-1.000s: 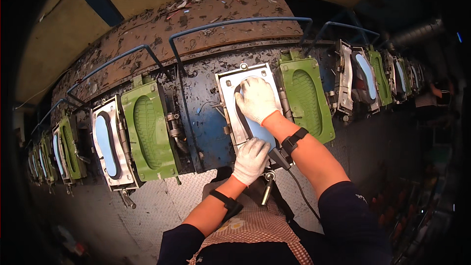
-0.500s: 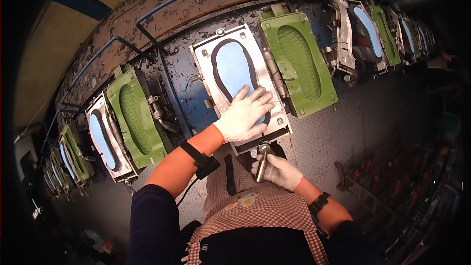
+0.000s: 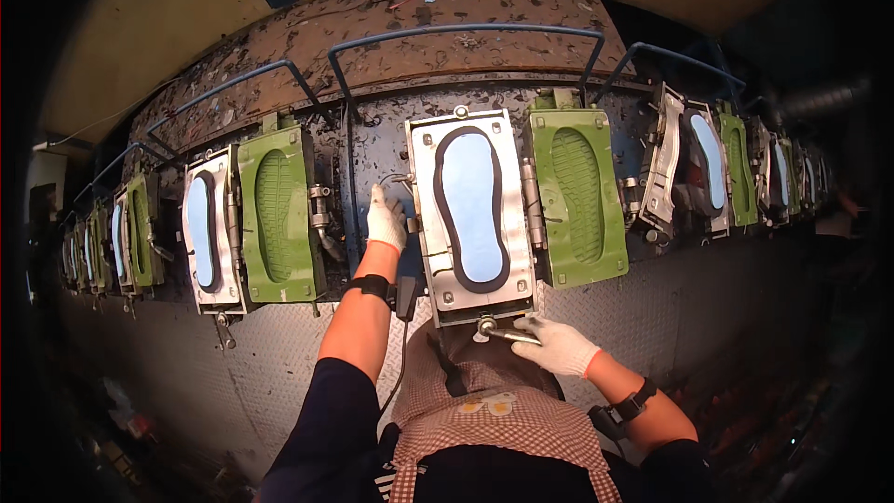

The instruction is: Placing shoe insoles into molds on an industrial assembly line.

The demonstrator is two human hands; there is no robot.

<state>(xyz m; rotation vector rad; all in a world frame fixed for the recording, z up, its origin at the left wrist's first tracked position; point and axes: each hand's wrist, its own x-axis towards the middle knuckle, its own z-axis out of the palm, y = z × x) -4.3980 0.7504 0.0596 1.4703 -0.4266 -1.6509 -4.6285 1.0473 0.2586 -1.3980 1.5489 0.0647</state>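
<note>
Right hand (image 3: 562, 347) grips handle (image 3: 508, 334)

From my end, I see it curled round that metal at lower center. The left hand (image 3: 386, 222), thumb spread, is loosely open just left of the silver mold (image 3: 440, 265) mid-frame, where the blue insole (image 3: 470, 205) lies.

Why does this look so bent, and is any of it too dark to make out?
Head view throughout: fisheye distortion seems to bend the row of green molds into an arc; the blue insole and silver plate near the middle look bright and fairly sharp; the lower right is too dark to tell what lies there.
</note>
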